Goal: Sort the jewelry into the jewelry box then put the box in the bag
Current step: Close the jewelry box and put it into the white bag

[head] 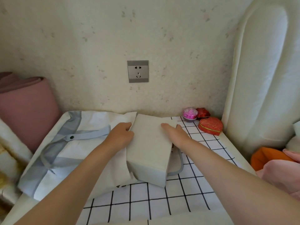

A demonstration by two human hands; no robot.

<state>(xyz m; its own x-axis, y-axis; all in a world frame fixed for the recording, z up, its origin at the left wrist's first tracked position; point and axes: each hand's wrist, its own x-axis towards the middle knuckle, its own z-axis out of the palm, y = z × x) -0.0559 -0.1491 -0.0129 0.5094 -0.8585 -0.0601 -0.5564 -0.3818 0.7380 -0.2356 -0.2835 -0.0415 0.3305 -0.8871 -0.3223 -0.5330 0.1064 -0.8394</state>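
Note:
A plain off-white jewelry box [151, 148], lid closed, lies on the table with its left side at the mouth of a white and pale-blue cloth bag [68, 146]. The bag lies flat to the left, its blue strap across it. My left hand [121, 135] grips the bag's opening edge against the box's left side. My right hand [176, 133] rests flat on the box's top right edge, fingers straight. A grey handle loop [177, 168] shows under the box's right side.
A white cloth with a black grid [162, 200] covers the table. At the back right stand a red heart-shaped box [211, 126], a smaller red box [203, 112] and a pink-filled round container [190, 114]. A padded white headboard rises on the right, a pink roll on the left.

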